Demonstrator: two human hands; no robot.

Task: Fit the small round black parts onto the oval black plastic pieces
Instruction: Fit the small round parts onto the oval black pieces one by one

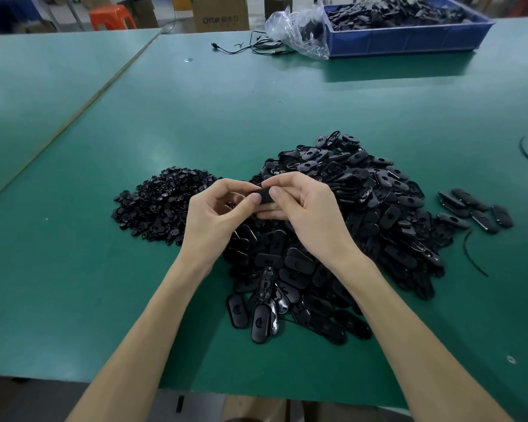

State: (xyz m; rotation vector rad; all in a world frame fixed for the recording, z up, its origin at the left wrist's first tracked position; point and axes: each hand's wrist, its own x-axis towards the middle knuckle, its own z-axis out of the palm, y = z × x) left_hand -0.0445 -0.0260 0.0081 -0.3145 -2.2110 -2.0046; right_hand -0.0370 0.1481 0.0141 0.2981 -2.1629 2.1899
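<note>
Together, the left hand (217, 208) and right hand (305, 208) pinch one oval black plastic piece (264, 197) above the green table (256, 102). Heaps of oval black plastic pieces (363, 214) and small round black parts (162, 205) lie beneath.

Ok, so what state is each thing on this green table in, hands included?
Left hand: pinches the oval black plastic piece.
Right hand: pinches the same piece.
Heap of small round black parts: loose, unsorted.
Heap of oval black pieces: loose, below the hands.
Blue plastic crate: full of black parts.
</note>
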